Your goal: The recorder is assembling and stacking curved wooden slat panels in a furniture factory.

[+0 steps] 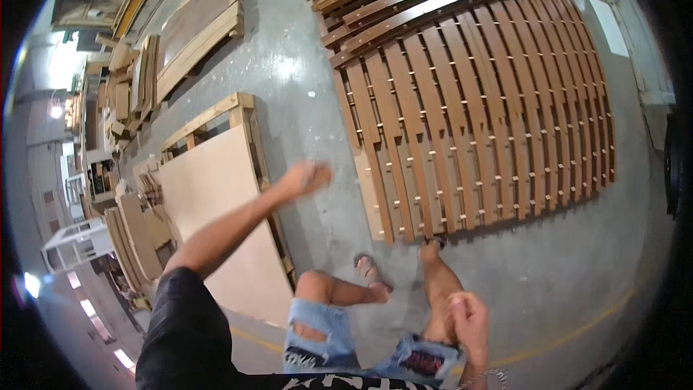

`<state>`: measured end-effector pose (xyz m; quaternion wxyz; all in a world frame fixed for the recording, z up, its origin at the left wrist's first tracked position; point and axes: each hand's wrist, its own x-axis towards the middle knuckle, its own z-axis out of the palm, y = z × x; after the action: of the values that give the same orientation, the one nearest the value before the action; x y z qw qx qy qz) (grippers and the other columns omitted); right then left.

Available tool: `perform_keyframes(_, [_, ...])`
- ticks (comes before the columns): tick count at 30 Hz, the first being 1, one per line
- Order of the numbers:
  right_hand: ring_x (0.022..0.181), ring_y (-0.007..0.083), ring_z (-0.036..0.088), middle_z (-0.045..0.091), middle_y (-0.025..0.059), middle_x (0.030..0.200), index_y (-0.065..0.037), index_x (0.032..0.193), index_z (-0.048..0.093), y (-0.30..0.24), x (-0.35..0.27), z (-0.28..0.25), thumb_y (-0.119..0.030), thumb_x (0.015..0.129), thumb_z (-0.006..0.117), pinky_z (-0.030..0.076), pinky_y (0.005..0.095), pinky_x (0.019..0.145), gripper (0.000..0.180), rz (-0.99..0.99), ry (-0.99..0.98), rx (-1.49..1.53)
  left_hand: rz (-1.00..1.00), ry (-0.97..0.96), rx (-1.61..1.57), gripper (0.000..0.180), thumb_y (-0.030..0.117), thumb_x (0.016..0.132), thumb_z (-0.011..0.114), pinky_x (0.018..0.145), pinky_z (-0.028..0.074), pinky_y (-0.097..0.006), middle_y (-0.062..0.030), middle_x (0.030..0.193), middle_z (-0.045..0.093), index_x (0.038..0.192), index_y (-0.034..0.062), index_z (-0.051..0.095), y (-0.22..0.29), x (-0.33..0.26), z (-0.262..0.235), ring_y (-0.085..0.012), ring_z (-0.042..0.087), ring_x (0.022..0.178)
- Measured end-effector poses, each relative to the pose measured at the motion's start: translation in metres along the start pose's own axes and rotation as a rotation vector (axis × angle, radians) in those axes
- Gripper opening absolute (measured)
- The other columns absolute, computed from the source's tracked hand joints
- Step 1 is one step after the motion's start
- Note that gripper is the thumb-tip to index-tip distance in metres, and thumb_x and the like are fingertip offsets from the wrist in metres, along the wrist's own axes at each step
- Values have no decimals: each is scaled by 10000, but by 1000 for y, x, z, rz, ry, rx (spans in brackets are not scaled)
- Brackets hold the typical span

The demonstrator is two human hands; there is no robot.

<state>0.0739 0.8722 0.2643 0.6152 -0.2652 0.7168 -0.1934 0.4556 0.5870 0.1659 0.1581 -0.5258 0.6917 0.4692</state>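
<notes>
Left hand (304, 178) raised over gap between plywood sheet (220, 220) on pallet (242, 112) and slatted wood panels (476, 115); fingers curled together, nothing held. Right hand (469, 321) by thigh; finger state cannot be told. Risk judged: sandalled foot (431, 249) touching near slat edge, trip or stubbed toe likely.

Bright daylight glares off the concrete floor (296, 65); the left hand (303, 177) looks motion-blurred (perhaps mid-swing), and straight edges bow near the dark rim.

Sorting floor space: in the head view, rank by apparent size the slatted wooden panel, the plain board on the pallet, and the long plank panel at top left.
1. slatted wooden panel
2. plain board
3. long plank panel, though it lies farther off, so unsure.
</notes>
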Motion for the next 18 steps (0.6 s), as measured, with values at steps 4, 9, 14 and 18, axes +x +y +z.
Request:
perform_keyframes(4, [744, 289, 654, 662, 173, 836, -9, 1052, 619, -9, 82, 22, -268, 919, 562, 517, 374, 708, 296, -331, -2, -447, 209, 722, 303, 486, 355, 876, 600, 853, 475, -477, -269, 1135, 589, 1212, 12, 526, -29, 191, -48, -434, 569, 1020])
perform_keyframes(9, [791, 225, 650, 662, 93, 929, -44, 1053, 631, 8, 122, 18, -294, 871, 606, 498, 313, 711, 310, -265, -269, -586, 170, 856, 475, 524, 374, 820, 665, 959, 442, -472, -234, 1229, 535, 1113, -9, 460, -37, 324, -85, -389, 498, 1184])
perform_keyframes(14, [956, 252, 591, 608, 102, 1071, -104, 1184, 567, 50, 114, 22, -231, 896, 533, 452, 345, 837, 317, -502, -245, -499, 247, 926, 521, 594, 331, 718, 709, 934, 454, -451, -255, 1170, 584, 1154, -29, 528, -66, 378, -119, -399, 555, 1096])
perform_keyframes(18, [1088, 273, 544, 564, 109, 1185, -151, 1289, 516, 58, 99, 33, -181, 917, 474, 415, 371, 938, 376, -701, -191, -390, 478, 933, 493, 384, 253, 693, 723, 814, 457, -473, -279, 963, 599, 932, -19, 595, -80, 394, -112, -439, 562, 935])
